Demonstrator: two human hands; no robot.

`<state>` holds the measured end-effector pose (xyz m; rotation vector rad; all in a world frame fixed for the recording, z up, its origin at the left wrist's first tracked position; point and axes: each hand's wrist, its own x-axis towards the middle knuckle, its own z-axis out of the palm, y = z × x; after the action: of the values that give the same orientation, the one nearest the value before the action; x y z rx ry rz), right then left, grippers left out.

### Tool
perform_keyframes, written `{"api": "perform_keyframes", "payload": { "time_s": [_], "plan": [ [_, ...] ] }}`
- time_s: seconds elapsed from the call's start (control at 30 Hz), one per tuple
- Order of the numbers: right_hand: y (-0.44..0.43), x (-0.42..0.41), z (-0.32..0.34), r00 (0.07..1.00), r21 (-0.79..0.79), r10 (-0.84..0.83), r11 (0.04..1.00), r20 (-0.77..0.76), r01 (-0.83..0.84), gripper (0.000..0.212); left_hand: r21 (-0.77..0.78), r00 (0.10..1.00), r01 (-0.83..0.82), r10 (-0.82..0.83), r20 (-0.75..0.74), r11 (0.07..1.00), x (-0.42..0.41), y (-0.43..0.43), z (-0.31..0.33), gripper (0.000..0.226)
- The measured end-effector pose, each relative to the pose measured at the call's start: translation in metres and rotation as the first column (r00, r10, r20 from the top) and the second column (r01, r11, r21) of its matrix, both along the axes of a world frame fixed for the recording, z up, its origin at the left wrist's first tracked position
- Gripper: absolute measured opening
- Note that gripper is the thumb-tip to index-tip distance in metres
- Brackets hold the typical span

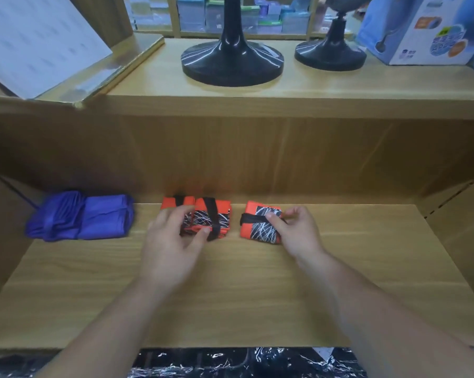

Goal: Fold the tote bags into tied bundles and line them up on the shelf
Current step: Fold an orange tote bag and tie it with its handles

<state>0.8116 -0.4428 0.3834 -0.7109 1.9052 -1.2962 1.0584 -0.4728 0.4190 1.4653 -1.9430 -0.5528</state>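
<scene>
The light wooden shelf carries one row toward its back: a folded purple tote bag at far left, then the left orange bundle and the middle orange bundle touching (each tied with a black strap), and the right orange bundle just beside.

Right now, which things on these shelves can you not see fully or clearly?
Head view only.
1. Left orange bundle: left hand covers its front half.
2. Two black stands: tops cut off by the upper edge.
3. Blue box: print blurred, unreadable.
4. Dark marbled surface: cut off by the bottom edge.
</scene>
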Motion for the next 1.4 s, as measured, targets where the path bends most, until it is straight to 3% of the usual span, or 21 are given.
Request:
{"api": "perform_keyframes", "payload": {
  "time_s": [0.07,0.13,0.23,0.4,0.53,0.63,0.73,0.87,0.97,1.13,1.4],
  "plan": [
    [-0.012,0.002,-0.007,0.995,0.025,-0.045,0.999,-0.088,0.048,0.037,-0.056,0.986,-0.003,0.012,0.165,0.998,0.013,-0.009,-0.004,0.059],
    [-0.016,0.003,-0.010,0.985,0.017,-0.061,0.998,-0.163,0.064,0.035,-0.014,0.961,0.001,0.002,0.276,1.000,0.021,-0.019,-0.012,0.064],
    [-0.011,0.006,-0.006,0.965,0.002,0.021,1.000,-0.261,-0.021,0.033,0.042,0.925,0.017,-0.032,0.378,0.999,0.029,-0.027,-0.027,0.071],
    [-0.001,0.009,0.001,0.827,0.193,0.189,0.976,-0.529,-0.099,0.036,0.083,0.904,0.040,-0.071,0.422,0.996,0.032,-0.029,-0.039,0.075],
    [-0.006,0.014,0.008,0.785,0.292,0.208,0.956,-0.584,-0.036,0.040,0.058,0.896,0.075,-0.092,0.435,0.996,0.033,-0.029,-0.042,0.076],
    [-0.012,0.015,0.011,0.720,0.200,0.178,0.978,-0.671,-0.056,0.037,0.024,0.889,0.087,-0.089,0.449,0.996,0.031,-0.029,-0.040,0.078],
    [-0.011,0.013,0.006,0.700,0.019,0.240,0.951,-0.673,-0.307,0.036,-0.015,0.886,0.133,-0.112,0.450,0.991,0.031,-0.028,-0.039,0.074],
    [-0.004,0.009,-0.005,0.698,0.101,0.487,0.850,-0.525,-0.517,0.051,-0.016,0.857,0.222,-0.187,0.480,0.975,0.031,-0.025,-0.046,0.067],
    [-0.005,0.011,-0.007,0.684,0.175,0.503,0.853,-0.528,-0.492,0.057,-0.002,0.831,0.225,-0.191,0.522,0.974,0.031,-0.027,-0.050,0.067],
    [-0.006,0.016,-0.014,0.525,0.315,0.493,0.863,-0.693,-0.395,0.064,0.025,0.780,0.249,-0.216,0.587,0.968,0.031,-0.029,-0.051,0.070],
    [-0.001,0.016,-0.011,0.570,0.300,0.493,0.865,-0.658,-0.402,0.068,0.106,0.777,0.300,-0.307,0.550,0.948,0.040,-0.035,-0.041,0.076]
  ]
}}
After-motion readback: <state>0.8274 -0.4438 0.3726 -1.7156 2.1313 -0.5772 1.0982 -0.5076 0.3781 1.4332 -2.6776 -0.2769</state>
